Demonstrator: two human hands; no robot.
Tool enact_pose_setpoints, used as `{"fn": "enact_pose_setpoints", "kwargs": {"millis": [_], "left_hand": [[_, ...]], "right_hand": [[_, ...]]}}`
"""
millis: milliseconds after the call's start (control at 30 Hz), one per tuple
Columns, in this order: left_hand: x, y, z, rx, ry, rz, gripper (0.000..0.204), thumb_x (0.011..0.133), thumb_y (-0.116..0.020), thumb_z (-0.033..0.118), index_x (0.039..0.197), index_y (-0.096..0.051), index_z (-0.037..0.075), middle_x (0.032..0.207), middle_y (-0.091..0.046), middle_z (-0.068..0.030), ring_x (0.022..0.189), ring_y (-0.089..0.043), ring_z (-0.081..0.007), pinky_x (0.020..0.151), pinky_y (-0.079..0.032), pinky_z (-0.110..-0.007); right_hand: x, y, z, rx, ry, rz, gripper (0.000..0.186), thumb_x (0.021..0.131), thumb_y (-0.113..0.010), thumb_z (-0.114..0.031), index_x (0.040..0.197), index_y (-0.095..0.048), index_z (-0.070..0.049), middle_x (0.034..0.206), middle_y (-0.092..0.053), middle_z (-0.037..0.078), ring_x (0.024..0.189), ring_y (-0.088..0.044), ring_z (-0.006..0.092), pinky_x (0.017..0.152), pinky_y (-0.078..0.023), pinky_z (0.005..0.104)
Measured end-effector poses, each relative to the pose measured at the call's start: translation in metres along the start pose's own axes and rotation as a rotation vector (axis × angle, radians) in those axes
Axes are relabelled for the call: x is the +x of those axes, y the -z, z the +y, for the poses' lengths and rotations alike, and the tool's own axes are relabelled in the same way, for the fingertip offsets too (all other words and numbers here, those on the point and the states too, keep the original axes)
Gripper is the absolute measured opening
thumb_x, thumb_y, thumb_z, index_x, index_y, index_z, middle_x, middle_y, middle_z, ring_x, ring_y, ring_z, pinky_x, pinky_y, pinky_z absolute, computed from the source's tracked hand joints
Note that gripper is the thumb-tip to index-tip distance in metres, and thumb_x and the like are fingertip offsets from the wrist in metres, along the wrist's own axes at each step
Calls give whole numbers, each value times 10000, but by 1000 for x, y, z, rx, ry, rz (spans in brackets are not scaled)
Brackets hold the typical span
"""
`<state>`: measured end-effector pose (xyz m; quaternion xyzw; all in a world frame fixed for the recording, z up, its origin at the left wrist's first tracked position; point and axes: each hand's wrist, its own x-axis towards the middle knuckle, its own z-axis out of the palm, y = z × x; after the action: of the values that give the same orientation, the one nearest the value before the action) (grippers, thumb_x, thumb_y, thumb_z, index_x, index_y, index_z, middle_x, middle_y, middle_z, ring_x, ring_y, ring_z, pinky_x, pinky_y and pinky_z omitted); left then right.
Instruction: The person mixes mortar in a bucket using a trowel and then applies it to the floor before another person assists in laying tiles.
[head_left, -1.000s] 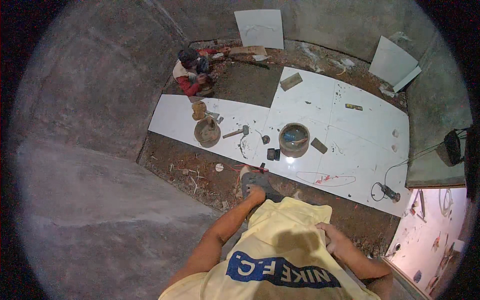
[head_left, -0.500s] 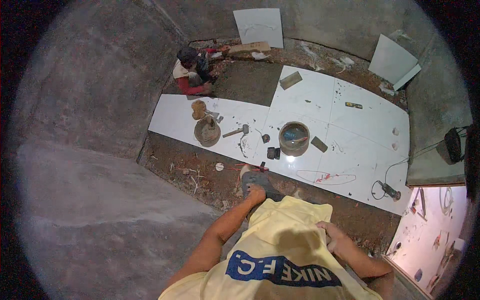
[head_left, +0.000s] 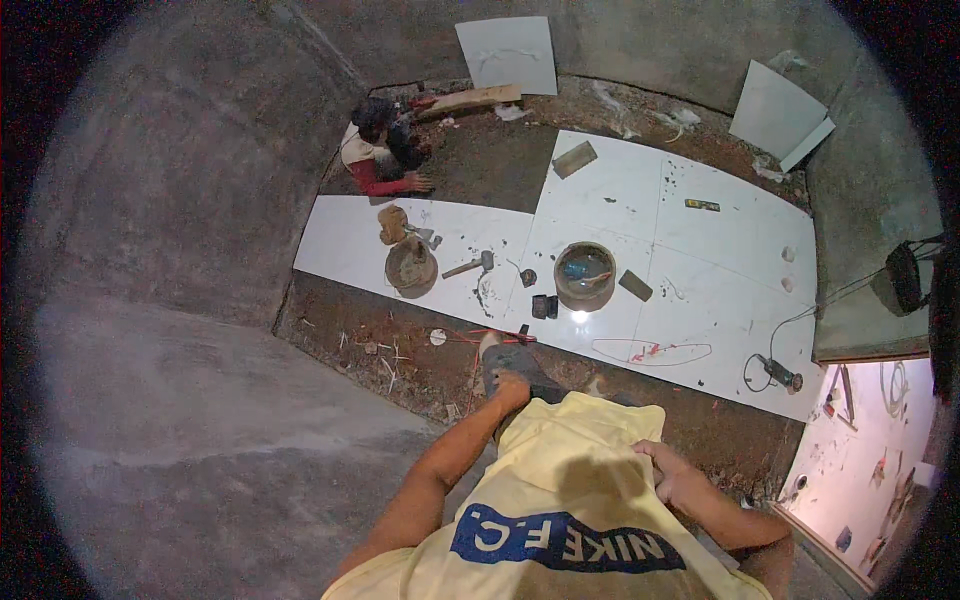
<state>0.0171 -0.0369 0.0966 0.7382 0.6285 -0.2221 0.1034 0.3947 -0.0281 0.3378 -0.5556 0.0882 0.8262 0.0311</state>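
My left hand point(head_left: 511, 389) rests on my dark-clad left leg point(head_left: 530, 372), its fingers mostly out of sight. My right hand point(head_left: 668, 475) has curled fingers against the right edge of my yellow shirt point(head_left: 560, 480), which is spread over my lap. Past my foot point(head_left: 490, 342) lie white floor tiles point(head_left: 725, 300). On them are a bucket with grey mix point(head_left: 410, 262), a bucket with liquid point(head_left: 585, 290), a mallet point(head_left: 485, 262), dark blocks point(head_left: 546, 306), a brown sack point(head_left: 392, 226) and a yellow level point(head_left: 700, 204).
A co-worker point(head_left: 365, 145) crouches over grey bedding point(head_left: 480, 165) at back left, near a long board point(head_left: 470, 98). White tiles point(head_left: 505, 55) lean on the walls. A corded power tool point(head_left: 775, 370) lies at right, near a lit opening point(head_left: 850, 470) and a hanging black bag point(head_left: 905, 280).
The co-worker's near hand has reached right onto the bedding. The long board at the back has shifted slightly left. My hands stay in place; the view has moved slightly.
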Motion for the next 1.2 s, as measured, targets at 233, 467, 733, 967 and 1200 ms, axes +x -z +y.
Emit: {"fn": "enact_pose_setpoints", "kwargs": {"millis": [233,467,733,967,1200], "left_hand": [[-9,-12,-17,6,-51,18,339,748,-514,234,915,-682,-9,909,-634,-282,769,-624,-447,693,-418,-682],[12,31,-17,-11,-199,-217,311,763,-545,229,979,-688,56,973,-667,-170,798,-644,-382,787,-389,-670],[1,71,-12,-284,-58,-220,250,728,-585,243,865,-712,77,933,-670,-178,886,-641,-348,815,-472,-495],[-3,72,-26,-65,-162,-354,293,697,-616,285,892,-710,86,977,-669,-153,929,-636,-327,799,-479,-469],[-8,74,-11,-146,-152,-181,273,734,-561,265,838,-704,56,904,-667,-188,850,-643,-360,748,-477,-542]], "right_hand": [[-14,-30,1,13,0,-53,266,766,-618,-180,1008,-588,-74,899,-648,114,770,-647,269,682,-537,504],[19,14,14,-145,182,-60,280,766,-636,-192,1019,-603,-75,914,-650,110,771,-651,257,704,-545,453],[-10,18,19,-591,714,-258,250,802,-622,-77,1050,-594,-66,1026,-606,38,949,-564,119,855,-456,267],[14,19,8,-871,884,-533,410,728,-689,-126,1110,-565,-42,1121,-575,80,1050,-526,174,938,-395,298],[6,26,20,-902,1091,-415,492,722,-742,-183,1146,-534,-42,1143,-554,97,1107,-500,201,980,-370,325]]}}
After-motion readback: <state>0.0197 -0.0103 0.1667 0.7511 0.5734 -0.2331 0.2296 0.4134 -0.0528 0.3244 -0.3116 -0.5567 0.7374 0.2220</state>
